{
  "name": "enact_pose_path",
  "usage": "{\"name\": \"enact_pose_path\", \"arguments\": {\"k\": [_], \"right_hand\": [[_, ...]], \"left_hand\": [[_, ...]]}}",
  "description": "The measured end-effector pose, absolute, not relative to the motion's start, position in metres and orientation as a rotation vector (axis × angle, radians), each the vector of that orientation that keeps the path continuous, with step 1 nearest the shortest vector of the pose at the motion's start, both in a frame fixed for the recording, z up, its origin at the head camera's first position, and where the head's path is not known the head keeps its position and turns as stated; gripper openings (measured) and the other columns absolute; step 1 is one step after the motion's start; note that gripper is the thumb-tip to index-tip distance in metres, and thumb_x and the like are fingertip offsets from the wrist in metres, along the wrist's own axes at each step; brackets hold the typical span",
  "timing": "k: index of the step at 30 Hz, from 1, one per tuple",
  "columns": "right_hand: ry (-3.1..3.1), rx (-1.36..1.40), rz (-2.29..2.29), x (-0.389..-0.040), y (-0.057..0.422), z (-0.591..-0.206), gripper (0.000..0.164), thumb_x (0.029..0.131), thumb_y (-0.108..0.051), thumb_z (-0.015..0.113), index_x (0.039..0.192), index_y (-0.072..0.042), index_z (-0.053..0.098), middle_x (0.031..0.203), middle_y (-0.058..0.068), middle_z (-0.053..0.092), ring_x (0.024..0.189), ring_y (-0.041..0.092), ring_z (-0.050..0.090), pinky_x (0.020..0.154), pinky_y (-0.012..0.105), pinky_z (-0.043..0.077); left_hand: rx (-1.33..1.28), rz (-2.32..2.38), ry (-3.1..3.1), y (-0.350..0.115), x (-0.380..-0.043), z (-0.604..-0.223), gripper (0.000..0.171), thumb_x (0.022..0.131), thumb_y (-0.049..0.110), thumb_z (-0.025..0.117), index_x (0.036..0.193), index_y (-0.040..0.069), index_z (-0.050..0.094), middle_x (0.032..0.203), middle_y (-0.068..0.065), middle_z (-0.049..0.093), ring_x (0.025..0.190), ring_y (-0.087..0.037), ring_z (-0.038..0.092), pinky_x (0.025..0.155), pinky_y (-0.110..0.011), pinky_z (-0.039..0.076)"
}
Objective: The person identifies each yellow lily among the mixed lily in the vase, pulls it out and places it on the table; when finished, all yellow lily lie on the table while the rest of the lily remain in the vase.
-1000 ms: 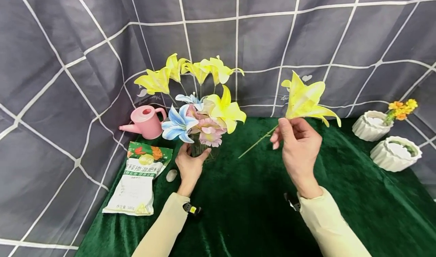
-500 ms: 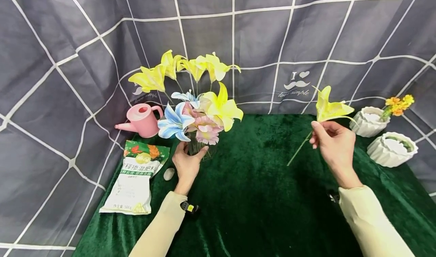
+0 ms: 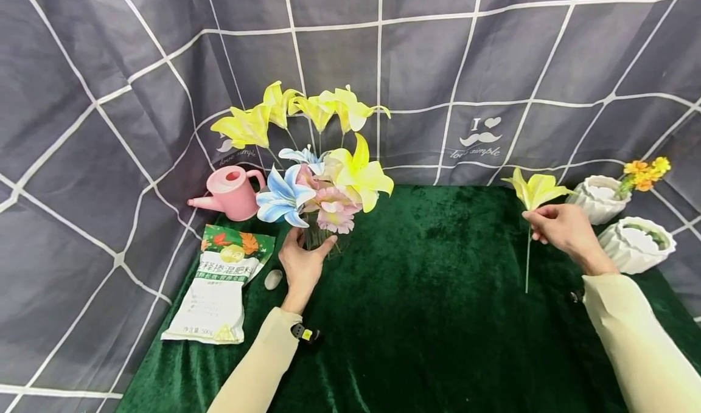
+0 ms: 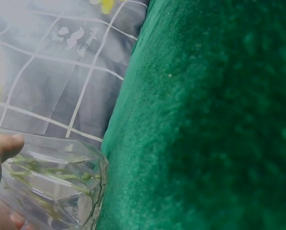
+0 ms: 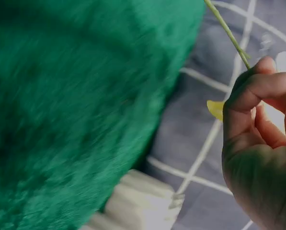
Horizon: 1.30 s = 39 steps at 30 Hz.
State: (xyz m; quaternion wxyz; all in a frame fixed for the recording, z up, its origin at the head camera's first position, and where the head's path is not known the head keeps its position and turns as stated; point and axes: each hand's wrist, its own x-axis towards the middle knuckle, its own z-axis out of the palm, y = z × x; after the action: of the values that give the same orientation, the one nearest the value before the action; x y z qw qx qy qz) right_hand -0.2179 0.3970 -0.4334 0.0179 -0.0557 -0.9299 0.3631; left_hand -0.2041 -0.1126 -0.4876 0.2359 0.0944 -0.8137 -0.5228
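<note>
My left hand (image 3: 302,266) grips the lower part of a clear glass vase (image 4: 51,175), thumb and fingers on either side. Stems show through its faceted wall in the left wrist view. From its mouth rise several yellow lilies (image 3: 358,173), blue lilies (image 3: 285,197) and pink ruffled flowers (image 3: 334,209). At the right, my right hand (image 3: 566,230) pinches a single yellow lily (image 3: 533,188) just under its bloom. That lily stands upright, its thin green stem (image 5: 229,33) hanging straight down in the head view.
A pink watering can (image 3: 232,194), a fertilizer bag (image 3: 213,291) and a pale stone (image 3: 273,279) lie left of the vase. Two white ribbed pots (image 3: 638,249) stand behind my right hand, with small orange flowers (image 3: 646,173) at the rear one. Green velvet cloth (image 3: 427,315) covers the table.
My right hand has carried the single lily rightward and lower, close to the white pots. Its stem has swung from slanted to vertical. The left hand stays on the vase.
</note>
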Motion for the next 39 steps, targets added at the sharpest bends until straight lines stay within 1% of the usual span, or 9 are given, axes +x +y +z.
{"name": "enact_pose_path", "arguments": {"k": [5,11,18,23,26,29,32,36,39], "right_hand": [[-3.014,-0.131,1.016,-0.228,0.42,-0.45,0.051,0.101,-0.042,0.056,0.104,0.007,0.07,0.057,-0.007,0.065,0.053,0.009,0.061,0.053,0.023,0.047],[-3.162,-0.059,0.94,-0.239,0.435,-0.455,0.046,0.102,-0.036,0.057,0.095,0.007,0.071,0.06,-0.004,0.067,0.055,0.01,0.062,0.054,0.024,0.049],[-3.243,-0.012,0.913,-0.248,0.443,-0.455,0.04,0.1,-0.032,0.061,0.088,0.005,0.073,0.058,-0.004,0.066,0.054,0.009,0.062,0.051,0.026,0.05],[-3.232,-0.04,0.928,-0.248,0.444,-0.46,0.044,0.1,-0.033,0.061,0.096,0.009,0.073,0.059,-0.005,0.066,0.055,0.008,0.062,0.052,0.025,0.052],[-3.22,-0.063,0.904,-0.245,0.444,-0.459,0.049,0.102,-0.038,0.058,0.1,0.009,0.072,0.061,-0.004,0.067,0.056,0.009,0.062,0.053,0.025,0.05],[-3.192,-0.081,0.889,-0.242,0.442,-0.456,0.053,0.102,-0.042,0.055,0.103,0.009,0.07,0.062,-0.004,0.068,0.057,0.009,0.062,0.054,0.026,0.049],[-3.131,-0.088,0.864,-0.239,0.436,-0.453,0.054,0.102,-0.042,0.055,0.111,0.01,0.068,0.06,-0.004,0.067,0.056,0.009,0.062,0.054,0.025,0.048],[-2.975,-0.085,0.81,-0.232,0.417,-0.443,0.045,0.1,-0.035,0.06,0.111,0.008,0.07,0.053,-0.007,0.065,0.05,0.005,0.059,0.052,0.023,0.042],[-2.842,-0.115,0.854,-0.224,0.391,-0.431,0.042,0.098,-0.036,0.064,0.108,0.004,0.072,0.05,-0.01,0.063,0.047,0.003,0.057,0.048,0.022,0.041]], "left_hand": [[0.245,-1.452,-2.223,-0.113,-0.203,-0.489,0.059,0.073,0.035,0.091,0.119,0.008,0.067,0.118,-0.011,0.068,0.119,-0.029,0.067,0.105,-0.044,0.055],[0.238,-1.472,-2.216,-0.113,-0.202,-0.49,0.06,0.072,0.033,0.091,0.12,0.007,0.066,0.12,-0.012,0.068,0.12,-0.031,0.067,0.104,-0.045,0.055],[0.245,-1.471,-2.221,-0.112,-0.2,-0.492,0.058,0.072,0.033,0.091,0.119,0.008,0.067,0.118,-0.011,0.069,0.117,-0.029,0.069,0.102,-0.045,0.056],[0.245,-1.464,-2.223,-0.111,-0.2,-0.493,0.056,0.073,0.032,0.091,0.117,0.007,0.067,0.116,-0.012,0.07,0.115,-0.03,0.07,0.1,-0.047,0.057],[0.24,-1.466,-2.224,-0.111,-0.201,-0.492,0.058,0.073,0.033,0.091,0.118,0.006,0.067,0.117,-0.012,0.07,0.116,-0.029,0.069,0.101,-0.046,0.057],[0.24,-1.464,-2.229,-0.111,-0.202,-0.491,0.06,0.073,0.036,0.091,0.119,0.006,0.067,0.118,-0.013,0.069,0.117,-0.029,0.069,0.102,-0.045,0.056],[0.248,-1.461,-2.229,-0.111,-0.202,-0.49,0.06,0.073,0.035,0.091,0.119,0.005,0.067,0.118,-0.015,0.069,0.118,-0.03,0.069,0.103,-0.045,0.056],[0.249,-1.461,-2.217,-0.112,-0.203,-0.489,0.059,0.073,0.032,0.091,0.12,0.005,0.067,0.12,-0.017,0.069,0.118,-0.032,0.068,0.104,-0.047,0.055],[0.238,-1.466,-2.204,-0.113,-0.204,-0.488,0.059,0.073,0.03,0.091,0.12,0.005,0.067,0.12,-0.018,0.069,0.118,-0.033,0.068,0.104,-0.048,0.055]]}}
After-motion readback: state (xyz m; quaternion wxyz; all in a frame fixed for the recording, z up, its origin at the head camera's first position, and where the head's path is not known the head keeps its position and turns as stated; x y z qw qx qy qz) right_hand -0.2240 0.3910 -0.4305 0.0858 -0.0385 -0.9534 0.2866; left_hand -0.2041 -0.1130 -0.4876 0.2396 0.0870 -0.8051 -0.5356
